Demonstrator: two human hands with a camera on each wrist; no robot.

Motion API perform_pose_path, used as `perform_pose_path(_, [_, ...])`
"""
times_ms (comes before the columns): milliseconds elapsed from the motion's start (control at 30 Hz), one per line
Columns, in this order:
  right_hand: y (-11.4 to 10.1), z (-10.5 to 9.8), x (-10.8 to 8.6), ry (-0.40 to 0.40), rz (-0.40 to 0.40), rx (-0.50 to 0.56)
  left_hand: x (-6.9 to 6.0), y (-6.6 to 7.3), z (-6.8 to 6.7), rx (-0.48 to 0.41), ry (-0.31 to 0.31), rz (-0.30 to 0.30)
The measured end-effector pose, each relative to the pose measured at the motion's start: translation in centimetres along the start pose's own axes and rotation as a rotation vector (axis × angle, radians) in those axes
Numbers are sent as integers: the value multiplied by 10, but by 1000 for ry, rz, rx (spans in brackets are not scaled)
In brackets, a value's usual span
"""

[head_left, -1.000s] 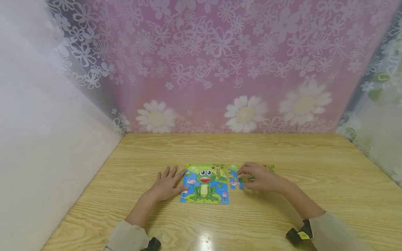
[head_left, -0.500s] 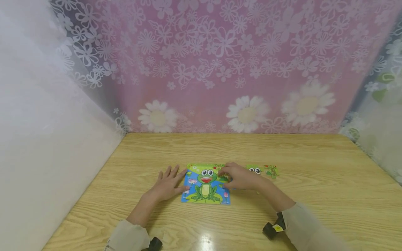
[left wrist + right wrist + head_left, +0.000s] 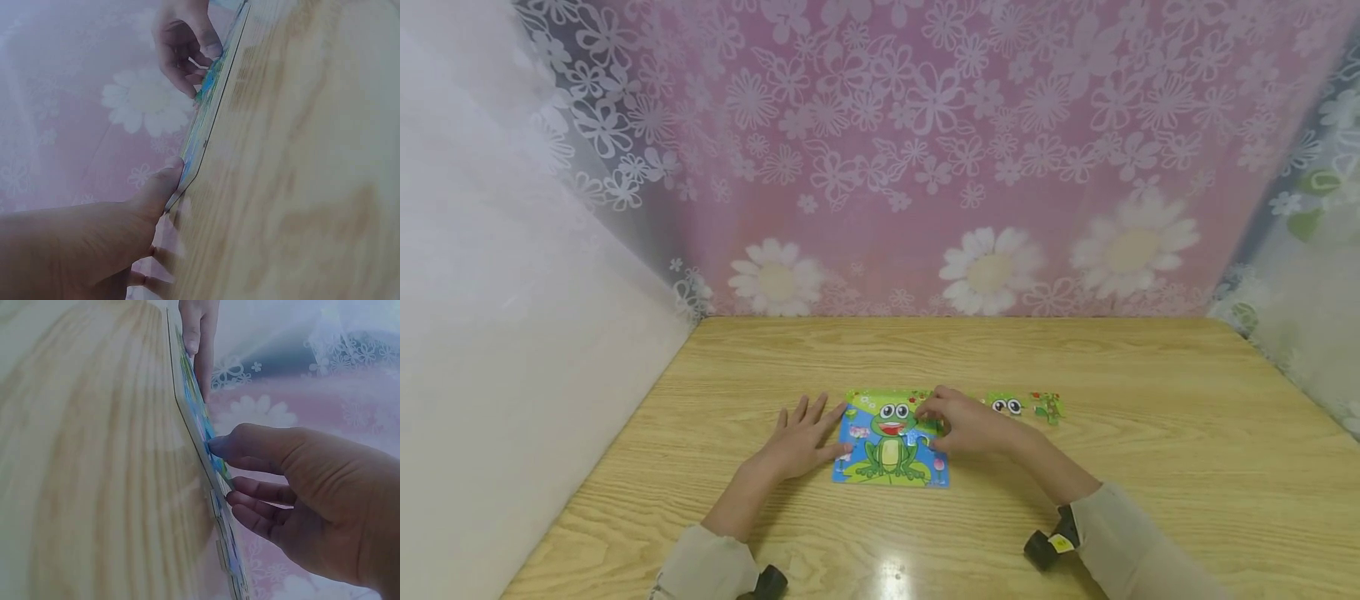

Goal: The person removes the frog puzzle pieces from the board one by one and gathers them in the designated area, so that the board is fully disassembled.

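A square frog puzzle board [image 3: 889, 460] lies on the wooden table. My left hand [image 3: 801, 442] rests at its left side with fingers spread, the thumb over the edge. Above the board's right part, my right hand [image 3: 966, 423] pinches a blue and green puzzle piece [image 3: 916, 437], tilted against the picture. The left wrist view shows the same puzzle piece [image 3: 208, 81] at the right fingertips. The right hand and forearm cover part of the board and some pieces beside it.
Right of the board lie loose pieces: one with frog eyes [image 3: 1006, 406] and one with a tree [image 3: 1048, 408]. In the right wrist view, more pieces [image 3: 226, 550] line the board's near end. A pink floral curtain [image 3: 880, 167] hangs behind the table [image 3: 850, 350].
My right hand has moved left from the loose pieces to the board's right part, bringing a puzzle piece, which now shows over the frog picture. The left hand has stayed in place.
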State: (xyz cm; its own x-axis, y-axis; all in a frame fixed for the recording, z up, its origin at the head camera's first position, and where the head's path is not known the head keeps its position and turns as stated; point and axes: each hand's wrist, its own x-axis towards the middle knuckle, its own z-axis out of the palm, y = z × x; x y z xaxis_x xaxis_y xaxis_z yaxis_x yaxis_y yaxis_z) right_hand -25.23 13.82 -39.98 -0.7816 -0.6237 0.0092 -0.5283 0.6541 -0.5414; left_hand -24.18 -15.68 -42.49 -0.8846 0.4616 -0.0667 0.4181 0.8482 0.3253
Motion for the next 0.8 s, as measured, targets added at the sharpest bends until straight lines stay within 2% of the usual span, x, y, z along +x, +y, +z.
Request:
perform_pose_path(200, [2, 0, -1, -15, -7, 34, 0, 1, -1, 6, 2, 6])
perform_pose_path(367, [5, -1, -1, -23, -47, 13, 1, 2, -2, 9, 4, 7])
perform_pose_path(800, [2, -6, -4, -2, -84, -24, -2, 4, -4, 11, 8, 10])
